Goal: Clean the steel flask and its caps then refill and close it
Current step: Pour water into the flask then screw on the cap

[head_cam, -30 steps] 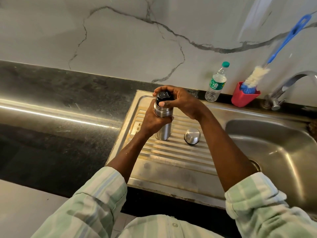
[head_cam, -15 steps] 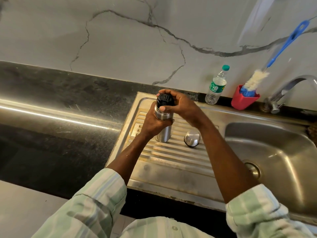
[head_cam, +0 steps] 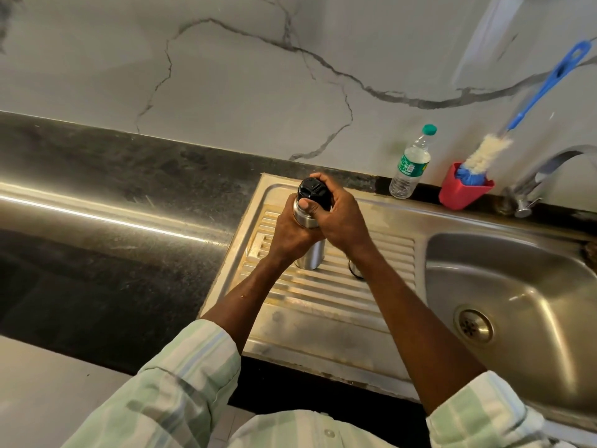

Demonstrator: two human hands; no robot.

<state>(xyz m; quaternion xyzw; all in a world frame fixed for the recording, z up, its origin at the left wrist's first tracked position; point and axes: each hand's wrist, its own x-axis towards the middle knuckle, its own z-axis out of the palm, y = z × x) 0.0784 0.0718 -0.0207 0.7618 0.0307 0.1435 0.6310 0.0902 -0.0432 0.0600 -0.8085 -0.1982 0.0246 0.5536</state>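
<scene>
The steel flask (head_cam: pixel 309 257) stands upright on the ribbed steel drainboard (head_cam: pixel 381 253). My left hand (head_cam: pixel 292 234) grips its body from the left. My right hand (head_cam: pixel 339 215) is wrapped around the black inner cap (head_cam: pixel 311 189) on the flask's mouth, thumb on the near side. The round steel outer cap (head_cam: pixel 354 270) lies on the drainboard just right of the flask, mostly hidden behind my right forearm.
The sink basin (head_cam: pixel 517 286) with its drain (head_cam: pixel 473 325) lies to the right, the tap (head_cam: pixel 542 176) behind it. A clear plastic water bottle (head_cam: pixel 411 163) and a red holder (head_cam: pixel 462 189) with a blue-handled bottle brush (head_cam: pixel 529 101) stand at the wall. Dark countertop (head_cam: pixel 113 221) extends left.
My right hand has turned and closed further round the black cap, its wrist dropping toward me. My right forearm now hides most of the steel outer cap. The flask stays in place.
</scene>
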